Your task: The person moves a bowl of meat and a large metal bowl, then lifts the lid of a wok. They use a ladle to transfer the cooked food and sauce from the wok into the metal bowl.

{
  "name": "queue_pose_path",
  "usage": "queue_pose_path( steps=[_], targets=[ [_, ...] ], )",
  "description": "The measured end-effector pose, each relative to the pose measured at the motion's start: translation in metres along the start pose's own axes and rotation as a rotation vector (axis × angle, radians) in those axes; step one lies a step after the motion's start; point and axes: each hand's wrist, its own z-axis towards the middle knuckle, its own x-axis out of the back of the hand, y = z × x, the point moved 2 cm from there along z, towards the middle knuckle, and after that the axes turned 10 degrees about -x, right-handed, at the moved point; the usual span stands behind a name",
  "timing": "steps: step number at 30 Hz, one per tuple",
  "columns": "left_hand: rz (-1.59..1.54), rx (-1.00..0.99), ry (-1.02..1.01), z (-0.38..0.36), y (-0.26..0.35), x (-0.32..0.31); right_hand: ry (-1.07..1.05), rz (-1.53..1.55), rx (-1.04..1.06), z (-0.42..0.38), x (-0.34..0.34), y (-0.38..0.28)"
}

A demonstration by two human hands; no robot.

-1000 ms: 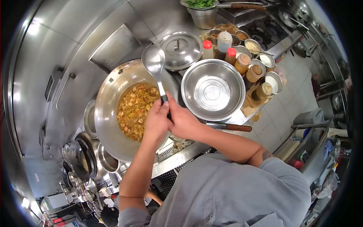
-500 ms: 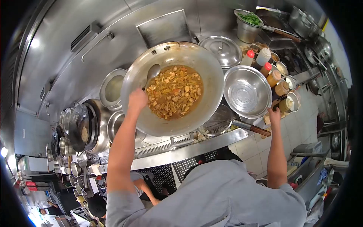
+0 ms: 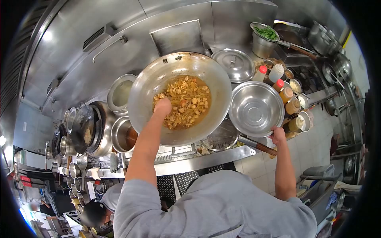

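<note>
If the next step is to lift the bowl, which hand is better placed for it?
Probably the right hand: it seems to hold the near rim of the bowl. The left hand is over the food in the wok, away from the bowl.

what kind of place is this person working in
Most likely a commercial kitchen, perhaps a restaurant's: there is a very large pan of cooked food, a cluster of squeeze bottles, and metal-panelled walls.

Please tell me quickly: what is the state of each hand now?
Left hand: over the wok; grip hidden, cannot tell.
Right hand: closed, holding the bowl by its rim.
</note>
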Motion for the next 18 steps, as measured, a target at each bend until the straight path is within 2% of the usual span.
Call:
queue_pose_path(
  steps=[3, 5, 6, 7, 9, 11, 16, 18],
  targets=[
    [-0.036, -0.092, -0.005, 0.031, -0.001, -0.023, 0.0, -0.048, 0.084, -0.037, -0.009, -0.013],
    [0.093, -0.278, -0.118, 0.042, -0.005, -0.031, 0.061, -0.042, 0.13, -0.07, -0.018, -0.022],
    [0.089, -0.279, -0.115, 0.042, -0.011, -0.032, 0.063, -0.051, 0.132, -0.074, -0.016, -0.023],
    [-0.132, -0.28, -0.115, 0.039, -0.015, -0.03, 0.064, -0.054, 0.138, -0.081, -0.016, -0.027],
    [-0.353, -0.281, -0.117, 0.027, -0.018, -0.024, 0.083, -0.108, 0.128, -0.098, -0.016, -0.034],
    [-0.956, -0.028, -0.014, 0.004, -0.015, -0.002, 0.039, -0.073, 0.126, -0.099, -0.016, -0.035],
    [-0.8, -0.012, -0.055, -0.008, -0.023, 0.04, -0.05, 0.087, 0.097, -0.056, -0.014, -0.02],
    [-0.809, 0.003, -0.083, -0.018, -0.016, 0.06, -0.058, 0.089, 0.012, -0.033, -0.014, -0.01]
  ],
)
